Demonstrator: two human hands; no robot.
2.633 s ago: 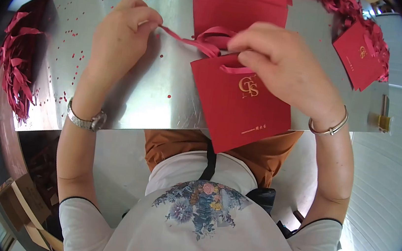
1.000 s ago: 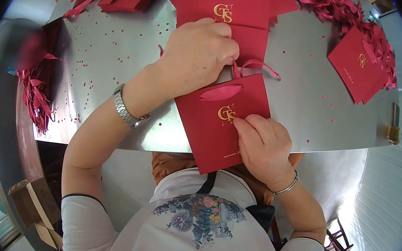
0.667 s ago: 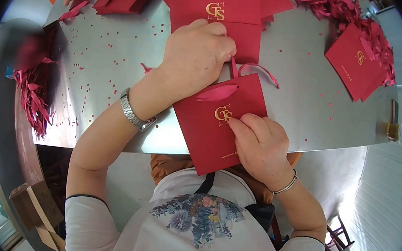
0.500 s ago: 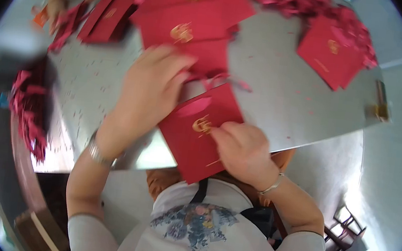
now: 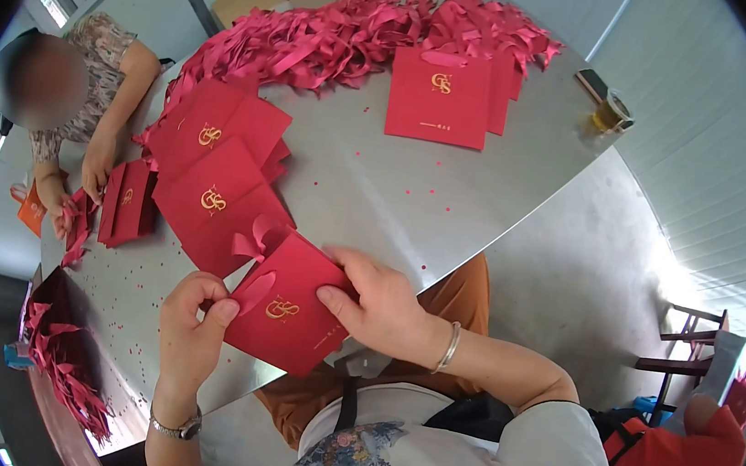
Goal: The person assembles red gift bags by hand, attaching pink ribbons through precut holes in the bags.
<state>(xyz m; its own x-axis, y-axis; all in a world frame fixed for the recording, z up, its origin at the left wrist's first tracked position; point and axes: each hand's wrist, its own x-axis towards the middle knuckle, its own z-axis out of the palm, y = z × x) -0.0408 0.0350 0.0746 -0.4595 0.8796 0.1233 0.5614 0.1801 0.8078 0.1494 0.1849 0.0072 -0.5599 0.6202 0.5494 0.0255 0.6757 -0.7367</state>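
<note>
A red paper gift bag with gold lettering is held tilted over the table's near edge. My right hand grips its right side, thumb on the front face. At the bag's upper left, my left hand is closed in a pinch on the pink ribbon handle; whether it also holds the paper edge is hidden. A second ribbon loop rises behind the bag's top. Just beyond lie overlapping red gift bags, printed with the same gold letters.
Pink ribbons are heaped along the far side of the metal table. More bags lie at the back right, near a tape roll and a phone. A co-worker's hands handle ribbon and bags at left.
The view has swung to the right. My left hand has come down from above the bag to its ribbon handle. My right hand has shifted from the front face to the bag's side.
</note>
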